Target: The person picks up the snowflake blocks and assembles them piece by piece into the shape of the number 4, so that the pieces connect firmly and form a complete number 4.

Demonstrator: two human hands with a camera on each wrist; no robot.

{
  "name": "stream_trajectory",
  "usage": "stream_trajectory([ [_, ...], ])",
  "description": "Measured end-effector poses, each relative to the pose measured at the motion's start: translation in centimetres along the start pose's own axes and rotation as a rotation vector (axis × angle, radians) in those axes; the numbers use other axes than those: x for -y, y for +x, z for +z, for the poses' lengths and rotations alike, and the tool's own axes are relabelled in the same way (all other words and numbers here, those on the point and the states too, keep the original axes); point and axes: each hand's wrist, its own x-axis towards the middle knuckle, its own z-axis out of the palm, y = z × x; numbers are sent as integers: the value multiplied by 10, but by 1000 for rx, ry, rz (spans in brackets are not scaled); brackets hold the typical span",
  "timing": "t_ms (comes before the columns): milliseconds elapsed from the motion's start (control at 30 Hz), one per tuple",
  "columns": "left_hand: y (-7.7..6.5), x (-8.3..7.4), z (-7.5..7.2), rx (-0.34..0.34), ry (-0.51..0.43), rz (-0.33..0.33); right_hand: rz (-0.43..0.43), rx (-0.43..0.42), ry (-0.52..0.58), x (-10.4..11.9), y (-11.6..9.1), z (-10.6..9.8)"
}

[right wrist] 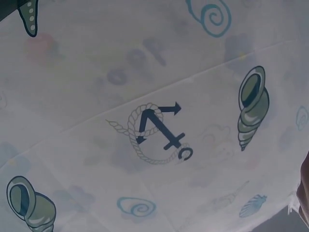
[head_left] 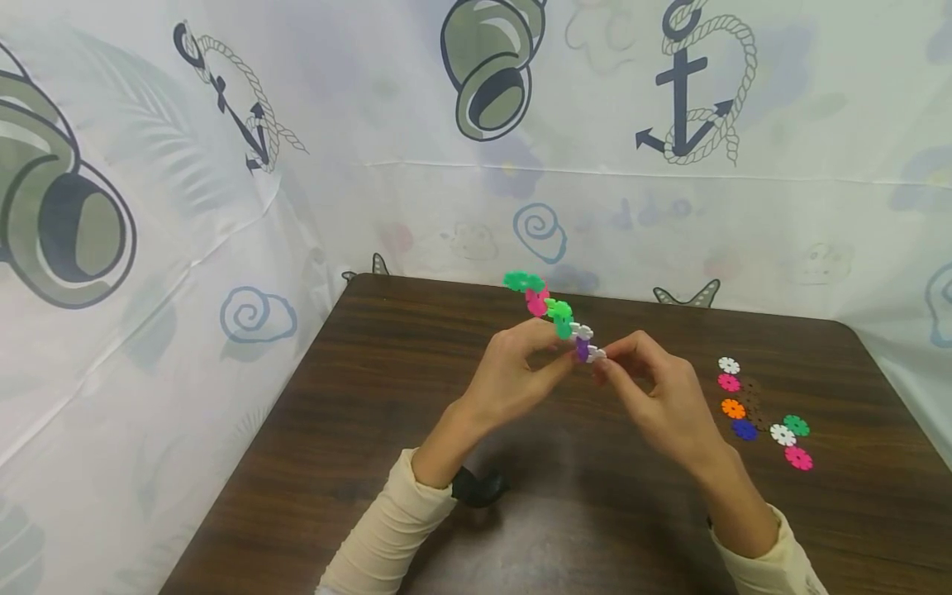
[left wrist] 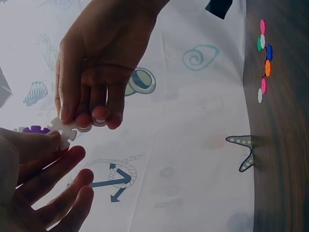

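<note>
A chain of interlocking notched plastic discs in green, pink, white and purple is held up above the table between both hands. My left hand pinches the chain near its purple disc, thumb below. At the near end is a white disc, which the thumb and fingertips of my right hand pinch. The left wrist view shows both hands meeting at the white disc, with the purple disc beside it. Only a sliver of a hand appears at the right wrist view's edge.
Loose discs lie on the right of the dark wooden table: a white one, an orange one, a blue one, a green one and several more, some brown and hard to see. A printed curtain hangs behind.
</note>
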Motion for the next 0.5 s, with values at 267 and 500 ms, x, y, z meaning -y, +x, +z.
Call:
stream_trajectory([
  [267,-1,2,0,-6,56,11,16,11,6,-1,1,0],
  [500,-2,4,1,-23,36,-1,13,-15,-31,-6,3,-20],
])
